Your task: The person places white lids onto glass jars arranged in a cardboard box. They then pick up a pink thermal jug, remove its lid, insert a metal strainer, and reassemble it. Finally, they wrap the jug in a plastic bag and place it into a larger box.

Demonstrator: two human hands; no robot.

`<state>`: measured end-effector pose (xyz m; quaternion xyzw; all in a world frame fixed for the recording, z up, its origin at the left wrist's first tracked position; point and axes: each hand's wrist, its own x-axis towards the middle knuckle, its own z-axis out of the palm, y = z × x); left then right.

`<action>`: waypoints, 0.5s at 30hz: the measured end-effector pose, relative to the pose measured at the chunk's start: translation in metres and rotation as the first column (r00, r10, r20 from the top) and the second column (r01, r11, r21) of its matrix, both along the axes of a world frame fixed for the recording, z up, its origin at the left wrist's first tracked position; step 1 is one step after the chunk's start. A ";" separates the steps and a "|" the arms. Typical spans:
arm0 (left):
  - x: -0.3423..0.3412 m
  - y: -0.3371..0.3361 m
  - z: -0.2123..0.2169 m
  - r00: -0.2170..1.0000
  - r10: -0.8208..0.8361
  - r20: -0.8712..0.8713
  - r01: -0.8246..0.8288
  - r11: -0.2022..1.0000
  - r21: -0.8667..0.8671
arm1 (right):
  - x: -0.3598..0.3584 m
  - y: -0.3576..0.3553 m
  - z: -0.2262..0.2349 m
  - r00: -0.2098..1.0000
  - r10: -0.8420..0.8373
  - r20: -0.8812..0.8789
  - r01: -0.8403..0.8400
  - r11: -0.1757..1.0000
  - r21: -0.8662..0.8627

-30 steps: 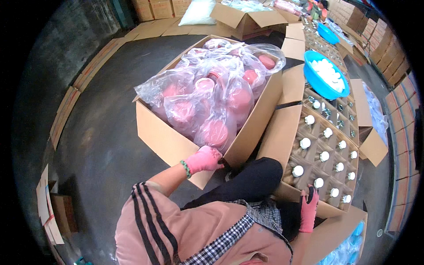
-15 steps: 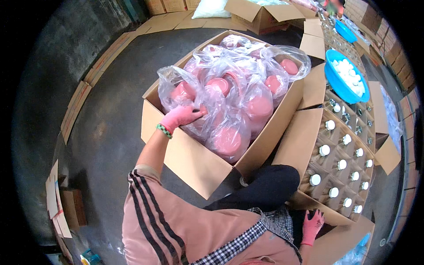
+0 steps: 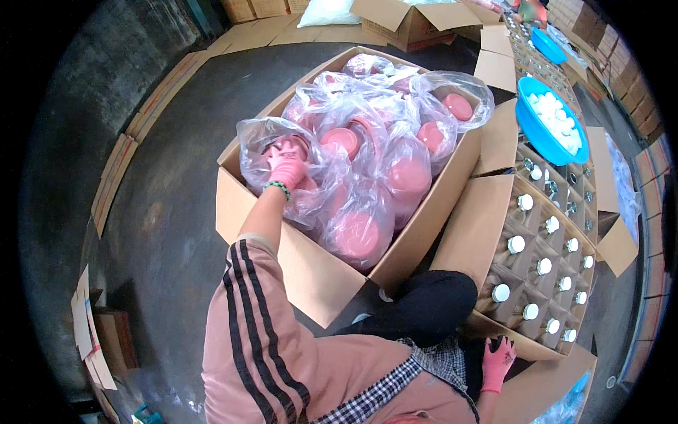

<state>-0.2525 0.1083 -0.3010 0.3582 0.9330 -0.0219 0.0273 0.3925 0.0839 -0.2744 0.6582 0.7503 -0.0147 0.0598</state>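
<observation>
In a pink glove, my left hand (image 3: pixel 288 164) reaches into a clear plastic bag (image 3: pixel 253 134) at the near left corner of a large cardboard box. Its fingers curl over a pink round lid (image 3: pixel 300 143); the fingertips are partly hidden. Other bagged pink round pieces (image 3: pixel 353 237) fill this cardboard box (image 3: pixel 321 265). My right hand (image 3: pixel 498 362), also gloved, rests beside the near wall of the bottle carton (image 3: pixel 512 345). Its fingers are apart, with nothing seen in them.
Several white-capped bottles (image 3: pixel 543 266) stand between cardboard dividers on my right. A blue basin (image 3: pixel 526 116) of white caps sits on farther bottle cartons. At the far right is another person (image 3: pixel 531 10). An open cardboard box (image 3: pixel 424 25) stands at the back.
My left hand has moved forward and left, from the outside of the bags into the corner bag, onto the pink lid. My right hand has stayed in place.
</observation>
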 end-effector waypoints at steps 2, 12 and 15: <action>-0.029 -0.024 -0.007 0.993 0.073 -0.097 -0.069 0.997 0.044 | 0.001 0.001 -0.001 1.000 0.001 -0.006 -0.001 1.000 0.002; -0.015 -0.038 0.036 0.931 -0.043 -0.364 0.042 0.999 -0.013 | 0.005 0.004 -0.006 1.000 -0.010 0.009 0.010 1.000 -0.029; -0.004 -0.008 0.024 0.987 -0.161 0.026 0.162 0.985 -0.055 | -0.001 0.009 -0.003 1.000 -0.001 0.013 0.002 0.999 -0.039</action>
